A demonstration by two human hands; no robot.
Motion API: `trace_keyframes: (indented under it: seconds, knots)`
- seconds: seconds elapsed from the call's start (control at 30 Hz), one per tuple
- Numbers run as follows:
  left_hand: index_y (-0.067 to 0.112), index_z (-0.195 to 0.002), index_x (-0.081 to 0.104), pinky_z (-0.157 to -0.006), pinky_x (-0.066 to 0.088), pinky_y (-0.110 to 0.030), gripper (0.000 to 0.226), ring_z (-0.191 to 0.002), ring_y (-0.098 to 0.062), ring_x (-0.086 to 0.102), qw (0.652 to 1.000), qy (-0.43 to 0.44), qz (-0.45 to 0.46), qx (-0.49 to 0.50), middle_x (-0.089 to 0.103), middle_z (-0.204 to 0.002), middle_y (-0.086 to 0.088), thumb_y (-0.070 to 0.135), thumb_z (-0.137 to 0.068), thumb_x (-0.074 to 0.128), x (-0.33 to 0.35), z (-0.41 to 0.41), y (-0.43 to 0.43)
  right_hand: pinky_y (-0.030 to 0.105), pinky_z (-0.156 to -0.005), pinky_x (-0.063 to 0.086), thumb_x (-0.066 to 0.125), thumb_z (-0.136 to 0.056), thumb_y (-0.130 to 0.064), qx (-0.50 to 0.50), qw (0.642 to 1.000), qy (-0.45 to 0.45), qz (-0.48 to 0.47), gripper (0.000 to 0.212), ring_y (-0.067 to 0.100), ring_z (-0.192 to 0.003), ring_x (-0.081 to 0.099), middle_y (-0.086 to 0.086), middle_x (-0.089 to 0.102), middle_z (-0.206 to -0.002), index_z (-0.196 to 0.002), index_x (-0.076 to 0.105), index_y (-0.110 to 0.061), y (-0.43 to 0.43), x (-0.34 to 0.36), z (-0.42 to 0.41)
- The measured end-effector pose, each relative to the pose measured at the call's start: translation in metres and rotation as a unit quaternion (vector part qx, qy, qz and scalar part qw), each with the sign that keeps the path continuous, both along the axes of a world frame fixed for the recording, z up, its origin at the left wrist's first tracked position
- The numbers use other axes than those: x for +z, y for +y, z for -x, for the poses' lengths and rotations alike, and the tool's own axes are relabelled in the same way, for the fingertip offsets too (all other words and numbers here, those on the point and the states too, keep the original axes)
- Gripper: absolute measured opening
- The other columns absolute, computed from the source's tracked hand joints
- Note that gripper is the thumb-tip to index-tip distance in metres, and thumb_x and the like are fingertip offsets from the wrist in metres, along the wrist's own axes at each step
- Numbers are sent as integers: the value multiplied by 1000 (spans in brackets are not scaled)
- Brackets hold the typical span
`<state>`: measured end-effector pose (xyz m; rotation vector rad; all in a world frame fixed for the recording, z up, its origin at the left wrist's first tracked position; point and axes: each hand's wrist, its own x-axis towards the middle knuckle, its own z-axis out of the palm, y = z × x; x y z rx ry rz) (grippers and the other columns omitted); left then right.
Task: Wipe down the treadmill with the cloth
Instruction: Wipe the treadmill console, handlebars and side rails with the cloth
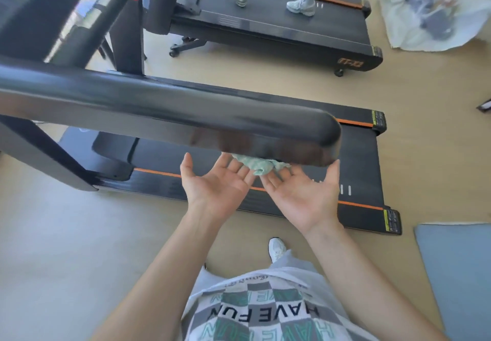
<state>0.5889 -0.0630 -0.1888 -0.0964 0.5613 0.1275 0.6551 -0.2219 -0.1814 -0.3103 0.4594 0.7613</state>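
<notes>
A black treadmill with orange stripes lies across the view, its belt to the right. Its thick black handrail runs left to right just above my hands. A pale green cloth is bunched under the rail's right end, partly hidden by it. My left hand and my right hand are both palm up with straight fingers beneath the rail. The fingertips of both hands reach up to the cloth, with the cloth between them; the fingertips are partly hidden by it.
A second treadmill stands behind, with a person's legs walking on it. A crumpled printed sheet lies on the floor at top right. A blue mat lies at lower right. My shoe stands on the beige floor.
</notes>
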Motion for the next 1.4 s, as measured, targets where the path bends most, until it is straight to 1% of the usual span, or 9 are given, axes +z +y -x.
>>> trace_keyframes:
  seconds: [0.17, 0.4, 0.5, 0.73, 0.83, 0.93, 1.13, 1.23, 1.4]
  knots:
    - [5, -139, 55, -112, 42, -51, 89, -124, -43, 62, 999, -11, -2, -45, 64, -135, -16, 73, -83, 59, 7, 16, 53, 50, -109, 43, 33, -90, -82, -83, 996, 26, -2, 86, 35, -121, 62, 13, 67, -126, -114, 65, -6, 49, 0, 21]
    - [7, -145, 51, -115, 38, -54, 89, -128, -47, 58, 998, -18, 23, -57, 61, -139, -19, 72, -86, 55, 7, 37, 107, 51, -106, 45, 36, -103, -49, -121, 992, 26, 24, 48, 37, -109, 65, 13, 67, -112, -110, 61, -8, 111, -2, 55]
    - [4, -143, 52, -112, 41, -56, 89, -122, -50, 61, 998, -1, 3, -55, 63, -135, -23, 73, -88, 51, 8, 41, 124, 52, -109, 43, 43, -94, -27, -113, 993, 11, 28, 30, 38, -116, 61, 14, 66, -117, -112, 60, -9, 128, -3, 60]
    - [1, -134, 56, -103, 47, -54, 88, -111, -45, 67, 997, 35, -61, -12, 68, -124, -18, 76, -89, 45, 9, 52, 160, 48, -106, 48, 37, -71, -2, -40, 999, -15, 3, 25, 37, -106, 56, 14, 63, -97, -87, 56, -8, 161, -10, 62]
    - [1, -126, 58, -97, 48, -53, 85, -104, -46, 69, 997, 41, -69, 10, 69, -117, -19, 76, -89, 44, 7, 60, 178, 47, -106, 47, 32, -68, 3, -19, 1000, -14, -7, 31, 36, -103, 57, 14, 63, -94, -84, 56, -8, 180, -13, 66]
    - [4, -126, 58, -107, 42, -48, 83, -114, -37, 63, 996, 47, -73, 24, 64, -122, -12, 76, -88, 45, 6, 67, 200, 47, -103, 49, 31, -63, 6, 2, 1000, -29, -8, 34, 37, -105, 59, 14, 64, -95, -81, 58, -7, 201, -14, 73]
    - [4, -97, 60, -98, 41, -37, 73, -92, -29, 52, 996, 42, -75, 24, 55, -92, -7, 75, -85, 49, 6, 94, 268, 44, -110, 43, 37, -68, 7, 25, 997, -67, -4, 34, 35, -113, 57, 11, 65, -104, -89, 59, -8, 270, -15, 95]
    - [9, -86, 52, -89, 33, -32, 66, -74, -25, 33, 995, 43, -88, 18, 36, -78, -5, 74, -84, 50, 12, 108, 314, 44, -107, 47, 32, -67, 10, 30, 997, -73, -3, 41, 35, -116, 56, 11, 64, -108, -94, 57, -9, 316, -16, 109]
    - [12, -88, 50, -89, 33, -31, 59, -72, -24, 27, 995, 34, -93, -4, 28, -80, -2, 71, -83, 53, 15, 135, 391, 44, -103, 51, 56, -49, 13, 34, 994, -104, -1, 52, 37, -115, 56, 13, 62, -107, -95, 52, -11, 396, -17, 133]
